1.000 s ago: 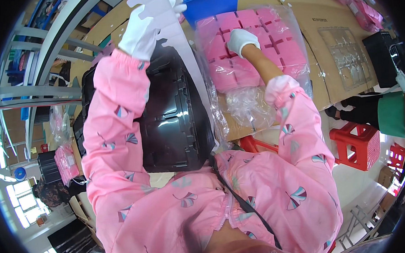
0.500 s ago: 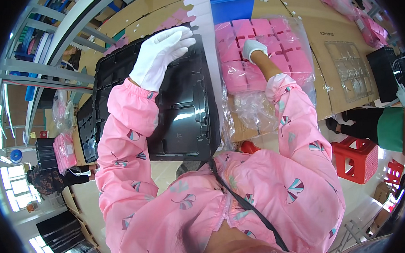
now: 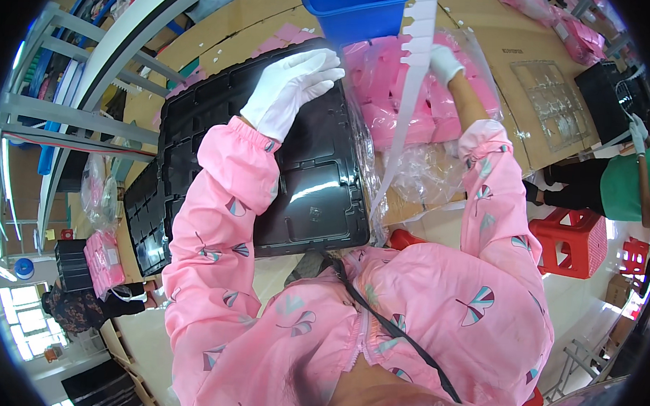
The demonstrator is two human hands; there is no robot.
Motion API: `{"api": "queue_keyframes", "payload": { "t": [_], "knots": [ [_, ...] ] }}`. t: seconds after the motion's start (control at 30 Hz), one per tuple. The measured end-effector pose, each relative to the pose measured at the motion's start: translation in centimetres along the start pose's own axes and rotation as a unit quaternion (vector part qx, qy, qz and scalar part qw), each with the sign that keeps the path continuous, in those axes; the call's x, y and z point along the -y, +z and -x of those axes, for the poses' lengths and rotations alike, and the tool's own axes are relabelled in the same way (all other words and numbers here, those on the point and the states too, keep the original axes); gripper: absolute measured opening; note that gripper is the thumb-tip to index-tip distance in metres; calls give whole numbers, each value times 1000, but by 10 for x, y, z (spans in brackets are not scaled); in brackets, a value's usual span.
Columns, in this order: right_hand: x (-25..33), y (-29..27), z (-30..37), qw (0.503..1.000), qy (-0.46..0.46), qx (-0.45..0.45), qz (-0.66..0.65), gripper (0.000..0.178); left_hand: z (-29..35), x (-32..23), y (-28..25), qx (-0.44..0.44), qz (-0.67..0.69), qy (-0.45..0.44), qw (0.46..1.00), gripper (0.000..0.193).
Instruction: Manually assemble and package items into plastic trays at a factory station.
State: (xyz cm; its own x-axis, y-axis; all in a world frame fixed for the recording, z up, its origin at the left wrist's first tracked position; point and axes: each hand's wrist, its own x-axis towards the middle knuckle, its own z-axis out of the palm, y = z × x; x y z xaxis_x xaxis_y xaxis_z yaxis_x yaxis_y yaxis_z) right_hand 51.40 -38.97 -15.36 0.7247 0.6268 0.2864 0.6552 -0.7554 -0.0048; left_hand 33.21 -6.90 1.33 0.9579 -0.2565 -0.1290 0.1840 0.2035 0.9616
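My left hand [image 3: 290, 91], in a white glove, is over a large black moulded plastic tray [image 3: 307, 202]. Its fingers are stretched out with nothing in them; whether they touch the tray I cannot tell. On the right, my right hand [image 3: 446, 65], also gloved, is at pink block-like pieces [image 3: 395, 118] lying in clear plastic film [image 3: 422, 168]. A thin white strip with a notched edge [image 3: 412, 82] rises between my hands, passing close to my right fingers. Those fingers are largely hidden, so whether they hold the strip or a pink piece is unclear.
A blue bin [image 3: 353, 17] stands behind the pink pieces. At the left, grey metal framing [image 3: 87, 121] comes close to the tray. Cardboard [image 3: 526, 74] covers the table. A red stool [image 3: 573, 242] and a person in green [image 3: 631, 186] are at the right.
The notched strip has swung to the right and now appears narrower, crossing in front of the pink pieces. My right hand has moved right and away; my left hand has shifted right above the tray.
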Motion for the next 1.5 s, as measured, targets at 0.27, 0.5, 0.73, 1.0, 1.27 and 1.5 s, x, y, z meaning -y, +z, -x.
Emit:
{"api": "queue_keyframes", "payload": {
  "t": [0.27, 0.5, 0.73, 1.0, 1.27, 1.5],
  "knots": [
    [61, -148, -19, 495, 222, -213, -813, 14, -9, -7, -4, 23, -4, 22, 999, 88],
    [146, -182, -44, 530, 115, -58, -838, 13, 11, -22, -29, 16, 55, 5, 998, 103],
    [215, -153, -85, 711, 155, -46, -684, 16, 58, -16, -63, 60, 192, 27, 979, 60],
    [176, -167, -21, 625, 184, -285, -703, 21, 111, -15, -115, -120, -70, 153, 978, 31],
    [334, -250, 92, 799, -39, -409, -439, 13, 169, -14, -149, -164, -21, 52, 985, 33],
    [282, -163, 27, 936, 189, -265, -131, 54, 189, -17, -155, -193, -94, 83, 973, 35]
  ]
}}
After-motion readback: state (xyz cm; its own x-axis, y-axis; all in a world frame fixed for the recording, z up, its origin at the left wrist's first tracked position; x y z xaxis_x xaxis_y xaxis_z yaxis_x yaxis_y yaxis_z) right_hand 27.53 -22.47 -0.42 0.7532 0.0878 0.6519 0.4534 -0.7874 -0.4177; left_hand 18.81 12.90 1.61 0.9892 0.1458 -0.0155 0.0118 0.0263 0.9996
